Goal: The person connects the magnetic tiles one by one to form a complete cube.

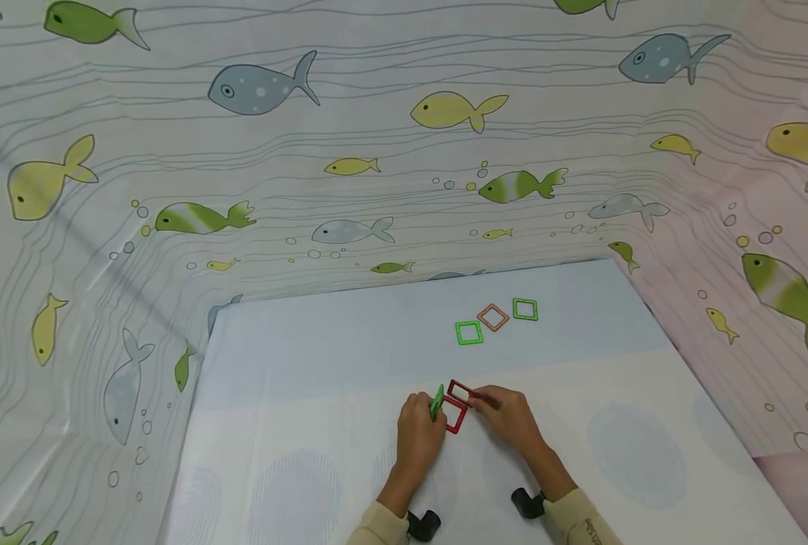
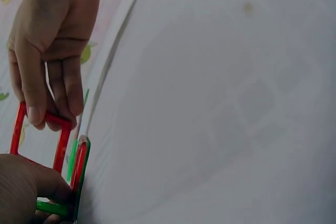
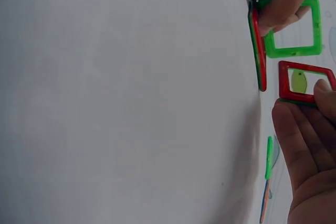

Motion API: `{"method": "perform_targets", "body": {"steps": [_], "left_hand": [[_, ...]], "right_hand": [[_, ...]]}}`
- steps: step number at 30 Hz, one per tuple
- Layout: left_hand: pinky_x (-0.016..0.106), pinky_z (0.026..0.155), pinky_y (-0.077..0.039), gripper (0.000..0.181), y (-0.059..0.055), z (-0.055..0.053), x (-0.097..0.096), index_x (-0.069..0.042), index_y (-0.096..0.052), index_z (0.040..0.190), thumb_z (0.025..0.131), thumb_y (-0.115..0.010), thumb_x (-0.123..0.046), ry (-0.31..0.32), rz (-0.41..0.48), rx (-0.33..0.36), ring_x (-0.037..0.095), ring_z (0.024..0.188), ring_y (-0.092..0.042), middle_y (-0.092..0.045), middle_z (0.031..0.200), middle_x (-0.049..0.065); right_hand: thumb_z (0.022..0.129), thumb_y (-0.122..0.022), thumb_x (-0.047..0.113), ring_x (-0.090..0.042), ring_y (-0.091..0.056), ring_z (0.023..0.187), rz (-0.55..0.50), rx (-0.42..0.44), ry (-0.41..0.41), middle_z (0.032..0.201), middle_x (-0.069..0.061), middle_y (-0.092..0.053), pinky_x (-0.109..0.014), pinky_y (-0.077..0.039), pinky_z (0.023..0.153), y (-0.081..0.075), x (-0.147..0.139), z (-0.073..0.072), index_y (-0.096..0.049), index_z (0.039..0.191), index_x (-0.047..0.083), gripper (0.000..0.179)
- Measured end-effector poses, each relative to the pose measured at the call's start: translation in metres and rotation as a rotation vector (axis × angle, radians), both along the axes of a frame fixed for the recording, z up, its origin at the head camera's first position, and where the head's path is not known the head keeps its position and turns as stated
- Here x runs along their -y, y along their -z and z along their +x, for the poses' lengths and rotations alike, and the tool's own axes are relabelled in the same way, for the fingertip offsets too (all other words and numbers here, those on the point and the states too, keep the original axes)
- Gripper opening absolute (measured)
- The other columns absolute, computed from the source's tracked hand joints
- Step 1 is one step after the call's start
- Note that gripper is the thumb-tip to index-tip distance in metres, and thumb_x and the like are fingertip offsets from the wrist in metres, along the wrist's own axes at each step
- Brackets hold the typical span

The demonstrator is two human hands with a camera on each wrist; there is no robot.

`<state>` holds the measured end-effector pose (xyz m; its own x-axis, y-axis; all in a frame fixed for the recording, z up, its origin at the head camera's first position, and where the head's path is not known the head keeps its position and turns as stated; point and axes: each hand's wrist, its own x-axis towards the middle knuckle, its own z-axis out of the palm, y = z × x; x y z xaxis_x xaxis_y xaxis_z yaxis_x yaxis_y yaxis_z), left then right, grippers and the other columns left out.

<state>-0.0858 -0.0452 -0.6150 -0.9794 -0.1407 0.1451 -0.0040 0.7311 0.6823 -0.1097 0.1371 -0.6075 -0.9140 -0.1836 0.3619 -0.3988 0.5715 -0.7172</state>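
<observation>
My left hand (image 1: 420, 431) grips a green square magnetic tile (image 3: 294, 52), an open plastic frame standing upright. Under these fingers a red square tile (image 1: 456, 429) lies flat on the table, its edge seen from the side in the right wrist view. Just to the right, my right hand (image 1: 513, 415) pinches another red square tile (image 3: 284, 80) between thumb and fingers. That tile is tilted and raised at the far edge of the flat one. Whether the two red tiles touch, I cannot tell. The left fingers partly hide the flat tile and the green one.
Farther back on the white table (image 1: 294, 348) lie a green square tile (image 1: 457, 333), an orange one (image 1: 485, 323) turned cornerwise, and a second green one (image 1: 525, 300). Fish-printed sheeting (image 1: 260, 166) rises behind the table and along both sides.
</observation>
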Motion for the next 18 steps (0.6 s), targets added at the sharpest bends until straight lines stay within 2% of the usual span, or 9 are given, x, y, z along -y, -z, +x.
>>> {"method": "perform_targets", "body": {"steps": [18], "left_hand": [[0.022, 0.058, -0.045, 0.011, 0.0022, 0.0002, 0.001, -0.007, -0.064, 0.084, 0.082, -0.075, -0.005, 0.005, -0.025, -0.042, 0.01, 0.07, -0.051, -0.055, 0.077, 0.0]], "right_hand": [[0.08, -0.082, 0.005, -0.006, -0.07, 0.076, 0.005, 0.036, -0.066, 0.088, -0.001, -0.077, -0.021, -0.058, 0.065, 0.0041, 0.0037, -0.001, -0.077, 0.091, 0.011, 0.013]]}}
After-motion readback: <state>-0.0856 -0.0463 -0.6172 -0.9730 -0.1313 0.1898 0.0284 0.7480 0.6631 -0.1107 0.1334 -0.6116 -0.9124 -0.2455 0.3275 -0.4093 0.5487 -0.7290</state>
